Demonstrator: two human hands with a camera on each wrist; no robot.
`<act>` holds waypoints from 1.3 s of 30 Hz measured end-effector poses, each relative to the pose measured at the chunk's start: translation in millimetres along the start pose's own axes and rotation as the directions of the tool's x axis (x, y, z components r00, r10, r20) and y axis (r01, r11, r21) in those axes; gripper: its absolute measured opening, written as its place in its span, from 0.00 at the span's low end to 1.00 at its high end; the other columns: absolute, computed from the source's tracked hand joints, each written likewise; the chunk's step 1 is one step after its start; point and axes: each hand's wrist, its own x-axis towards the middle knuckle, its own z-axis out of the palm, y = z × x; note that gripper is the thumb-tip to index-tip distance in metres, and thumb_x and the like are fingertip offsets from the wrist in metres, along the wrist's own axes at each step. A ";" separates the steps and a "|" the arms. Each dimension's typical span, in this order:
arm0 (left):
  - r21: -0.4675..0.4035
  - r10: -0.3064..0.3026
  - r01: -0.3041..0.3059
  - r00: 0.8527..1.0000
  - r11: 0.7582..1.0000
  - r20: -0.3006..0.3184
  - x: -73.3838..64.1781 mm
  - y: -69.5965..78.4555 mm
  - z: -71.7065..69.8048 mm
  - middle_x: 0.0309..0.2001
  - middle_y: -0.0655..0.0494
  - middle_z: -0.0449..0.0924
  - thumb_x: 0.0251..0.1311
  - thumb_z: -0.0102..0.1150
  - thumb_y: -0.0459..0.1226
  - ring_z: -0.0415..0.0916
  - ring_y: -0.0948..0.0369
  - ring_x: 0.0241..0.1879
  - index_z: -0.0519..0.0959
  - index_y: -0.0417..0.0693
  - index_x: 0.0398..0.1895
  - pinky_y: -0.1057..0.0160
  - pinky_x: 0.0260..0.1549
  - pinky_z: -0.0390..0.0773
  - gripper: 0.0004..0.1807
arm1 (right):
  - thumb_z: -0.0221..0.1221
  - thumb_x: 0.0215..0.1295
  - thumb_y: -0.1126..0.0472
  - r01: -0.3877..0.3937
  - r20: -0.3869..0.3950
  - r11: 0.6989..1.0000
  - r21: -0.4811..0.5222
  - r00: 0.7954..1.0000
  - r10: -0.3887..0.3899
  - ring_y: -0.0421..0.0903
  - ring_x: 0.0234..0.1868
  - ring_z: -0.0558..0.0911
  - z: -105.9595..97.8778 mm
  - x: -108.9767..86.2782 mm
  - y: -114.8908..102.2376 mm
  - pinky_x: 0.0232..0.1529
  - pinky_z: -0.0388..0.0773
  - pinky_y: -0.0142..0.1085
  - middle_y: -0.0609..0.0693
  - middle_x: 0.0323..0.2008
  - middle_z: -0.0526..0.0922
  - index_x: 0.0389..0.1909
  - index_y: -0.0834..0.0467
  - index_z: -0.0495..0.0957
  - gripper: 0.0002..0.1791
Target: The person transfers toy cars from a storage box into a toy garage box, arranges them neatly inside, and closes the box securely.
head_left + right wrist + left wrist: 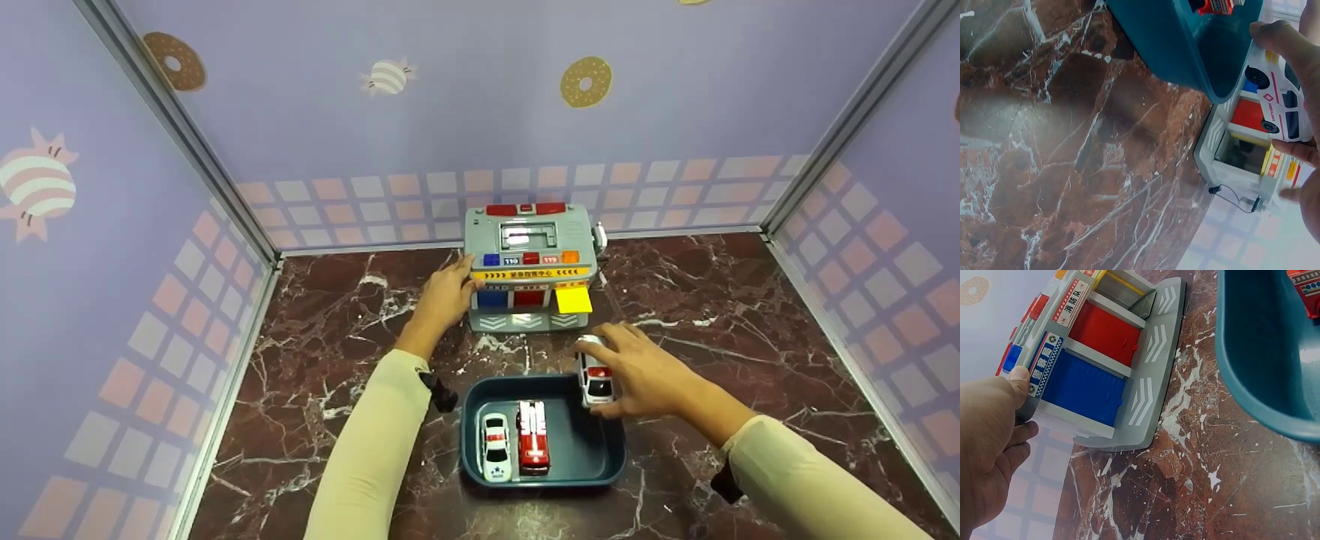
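Observation:
My right hand (645,371) grips a white toy ambulance (1283,104) between thumb and fingers, held over the far right corner of a dark teal tray (544,485). The ambulance's side and wheels show in the right wrist view. At the back stands a grey toy rescue station (491,236) with red, blue and orange roof lights. My left hand (442,296) holds its left side, thumb on the front corner and fingers bent at the side. The station's yellow door (574,300) is raised, while the blue door (1084,388) and red door (1107,333) are down.
Inside the tray lie a white toy police car (496,446) and a red toy fire truck (533,439), side by side on the left. The dark red marbled tabletop (337,322) is bounded by lilac printed panels (480,112) at the back and sides.

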 end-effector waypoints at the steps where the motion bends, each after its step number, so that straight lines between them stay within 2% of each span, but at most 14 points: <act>1: 0.000 0.000 0.000 1.000 1.000 -0.001 -0.1 -0.1 0.1 0.78 0.36 0.75 0.80 0.62 0.47 0.75 0.38 0.76 0.72 0.39 0.82 0.41 0.78 0.74 0.34 | 0.84 0.48 0.35 -0.004 0.005 1.000 0.017 1.000 0.004 0.63 0.69 0.80 0.0 0.0 1.1 0.77 0.75 0.66 0.63 0.70 0.76 0.79 0.47 0.73 0.57; 4: -0.004 -0.003 0.003 1.000 1.000 0.005 0.2 -0.2 0.2 0.78 0.37 0.74 0.80 0.61 0.47 0.75 0.38 0.77 0.71 0.39 0.82 0.41 0.79 0.74 0.35 | 0.85 0.47 0.37 -0.019 0.019 0.999 0.049 1.000 0.018 0.63 0.68 0.80 0.3 0.1 4.3 0.69 0.85 0.59 0.63 0.70 0.75 0.79 0.47 0.72 0.57; 9: -0.003 -0.006 0.006 1.000 1.000 0.012 0.7 -0.9 0.9 0.79 0.37 0.74 0.80 0.61 0.48 0.74 0.37 0.77 0.70 0.40 0.83 0.42 0.80 0.73 0.36 | 0.85 0.48 0.36 -0.046 0.039 0.997 0.055 0.998 0.044 0.60 0.68 0.80 0.8 0.8 10.7 0.66 0.87 0.57 0.61 0.70 0.74 0.80 0.45 0.72 0.57; 15: 0.007 -0.007 0.007 1.000 1.000 0.011 1.0 -1.3 1.0 0.79 0.38 0.74 0.80 0.61 0.48 0.75 0.38 0.77 0.71 0.40 0.83 0.42 0.79 0.74 0.35 | 0.86 0.47 0.37 -0.048 0.027 0.997 0.055 0.999 0.046 0.55 0.60 0.82 2.8 2.2 21.0 0.59 0.90 0.53 0.60 0.68 0.75 0.78 0.46 0.73 0.56; 19: 0.007 0.007 -0.007 1.000 1.000 -0.002 0.5 -0.9 0.9 0.78 0.37 0.76 0.80 0.61 0.47 0.76 0.38 0.76 0.72 0.40 0.82 0.42 0.79 0.74 0.34 | 0.86 0.45 0.38 -0.046 -0.001 0.998 0.051 0.999 0.046 0.58 0.60 0.83 4.9 2.5 29.1 0.60 0.89 0.57 0.62 0.66 0.76 0.78 0.48 0.74 0.57; 25: 0.001 -0.003 0.003 1.000 1.000 -0.004 0.2 -0.3 1.1 0.78 0.39 0.75 0.79 0.62 0.47 0.75 0.39 0.77 0.72 0.41 0.82 0.43 0.79 0.74 0.35 | 0.85 0.48 0.38 -0.093 -0.001 0.993 0.068 0.996 0.093 0.63 0.59 0.83 7.9 3.6 40.8 0.61 0.88 0.61 0.66 0.67 0.75 0.78 0.49 0.73 0.56; 33: -0.001 -0.009 0.009 1.000 1.000 0.005 -0.9 0.5 1.0 0.79 0.39 0.74 0.79 0.62 0.48 0.74 0.38 0.77 0.71 0.40 0.83 0.43 0.80 0.72 0.36 | 0.87 0.47 0.42 -0.165 0.004 0.981 0.106 0.986 0.165 0.61 0.55 0.83 12.0 7.5 54.0 0.55 0.90 0.61 0.65 0.65 0.75 0.75 0.47 0.74 0.53; 39: -0.003 -0.008 0.008 1.000 1.000 0.005 -0.3 -0.8 1.2 0.79 0.39 0.73 0.80 0.61 0.48 0.73 0.39 0.78 0.70 0.41 0.83 0.44 0.81 0.72 0.36 | 0.86 0.48 0.43 -0.209 0.028 0.969 0.130 0.978 0.208 0.68 0.61 0.81 15.0 10.7 60.9 0.60 0.87 0.67 0.71 0.70 0.72 0.76 0.48 0.74 0.53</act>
